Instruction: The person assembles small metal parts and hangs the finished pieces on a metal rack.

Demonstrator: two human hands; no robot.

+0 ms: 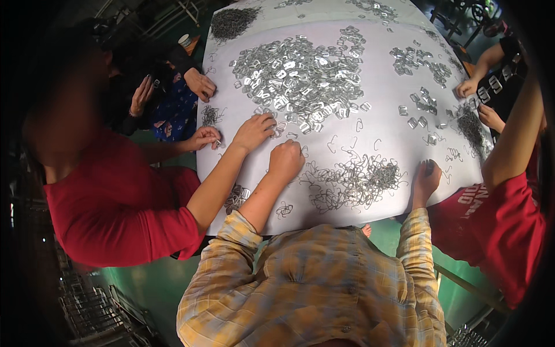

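My left hand (287, 161) is closed over the white tabletop, just below a big heap of silver metal buckles (300, 75). Its fingers curl downward, so anything in them is hidden. By the table's near right edge, my right hand (426, 182) is also closed, with something dark at its fingertips that I cannot make out. Between my hands lies a loose pile of thin wire hooks (352, 182). A smaller clump of hooks (284, 209) sits below my left hand.
A co-worker's hand (254, 132) reaches to the heap beside my left hand. Other people's hands (200, 85) work along both sides. Scattered buckles (425, 101) and dark hook piles (471, 127) lie at the right; another dark pile (233, 23) is far left.
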